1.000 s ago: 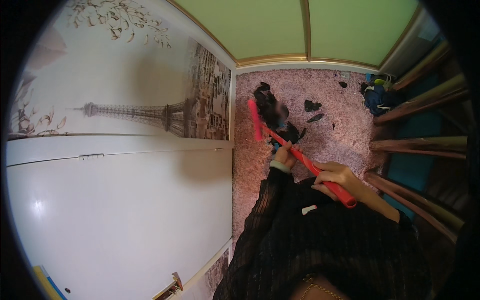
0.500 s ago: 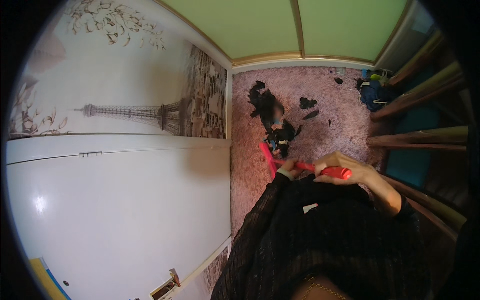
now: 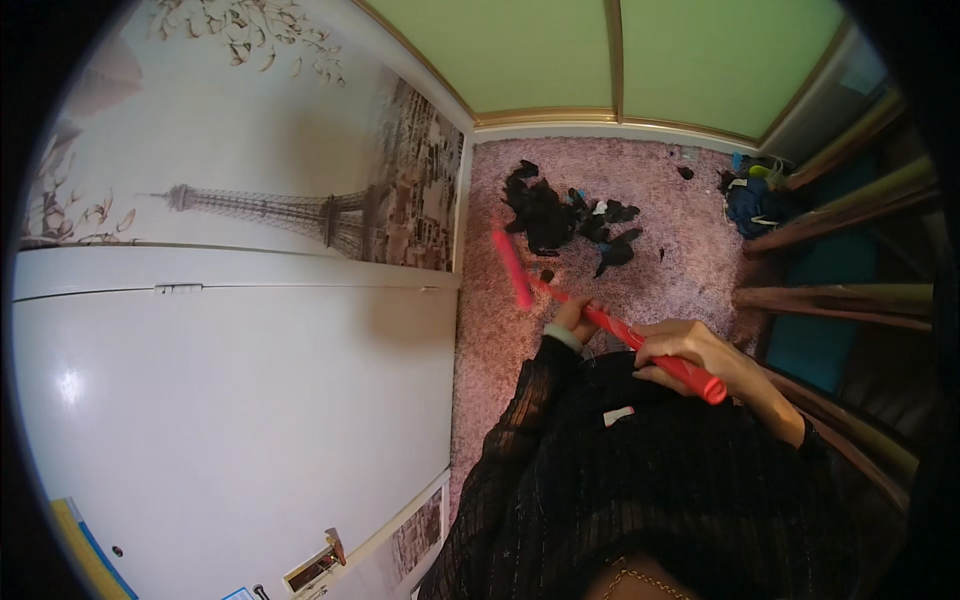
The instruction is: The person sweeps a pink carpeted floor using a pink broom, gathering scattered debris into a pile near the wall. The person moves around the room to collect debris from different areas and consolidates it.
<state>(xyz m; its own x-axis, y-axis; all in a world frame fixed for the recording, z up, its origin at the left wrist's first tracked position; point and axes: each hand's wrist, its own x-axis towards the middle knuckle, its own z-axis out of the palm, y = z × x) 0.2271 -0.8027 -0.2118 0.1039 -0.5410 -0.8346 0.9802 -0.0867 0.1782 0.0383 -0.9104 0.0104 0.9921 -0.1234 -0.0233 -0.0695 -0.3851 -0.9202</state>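
Observation:
A red long-handled broom (image 3: 628,334) slants across the view in front of my body. My left hand (image 3: 574,320) is wrapped round the handle lower down, towards the head. Nearer the handle's end, my right hand (image 3: 690,352) grips it too. The narrow pinkish-red broom head (image 3: 513,270) is over the carpet at the left and looks slightly blurred. Just beyond it and to its right, a heap of black scraps (image 3: 540,215) lies on the pink carpet, with a few pale and blue bits among them. A small dark scrap (image 3: 547,275) sits close to the head.
The shaggy pink carpet (image 3: 690,260) reaches to green sliding panels (image 3: 545,60) at the far side. A white door (image 3: 240,390) and a tower mural (image 3: 270,215) stand on the left. Wooden furniture legs (image 3: 830,298) line the right, with a dark blue bundle (image 3: 752,205) beside them.
The broom head has moved away from me and left. Black scraps near it have shifted farther off and to the right, bunching together. More of the handle shows.

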